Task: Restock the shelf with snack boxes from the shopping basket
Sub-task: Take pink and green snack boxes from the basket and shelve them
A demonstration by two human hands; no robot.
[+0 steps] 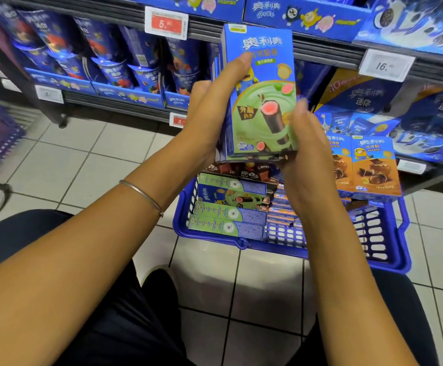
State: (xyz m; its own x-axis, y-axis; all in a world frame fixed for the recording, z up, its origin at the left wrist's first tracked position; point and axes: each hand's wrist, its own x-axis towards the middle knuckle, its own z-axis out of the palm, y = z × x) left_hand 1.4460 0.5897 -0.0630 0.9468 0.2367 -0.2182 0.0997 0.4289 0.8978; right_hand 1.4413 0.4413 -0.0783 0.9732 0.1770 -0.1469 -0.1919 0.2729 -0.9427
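The shelf (320, 48) fills the top of the view from ten to two o'clock, packed with blue cookie packs. Below it, tiled floor (83, 159) spreads toward seven o'clock. The blue shopping basket (241, 241) sits on the floor at four o'clock, with green boxes (228, 215) lying flat against its left wall. Above the basket, at about one o'clock, a stack of snack boxes (262, 101) stands upright in the air in front of the shelf, held between both hands. The left hand (210, 109) clamps its nine o'clock side, one digit stretched up the front face. The right hand (302, 154) cups the five o'clock corner, its fingers blurred along the right edge. Orange boxes (373, 167) stand on the low shelf at three o'clock. A thin bracelet (141, 192) circles the left wrist.
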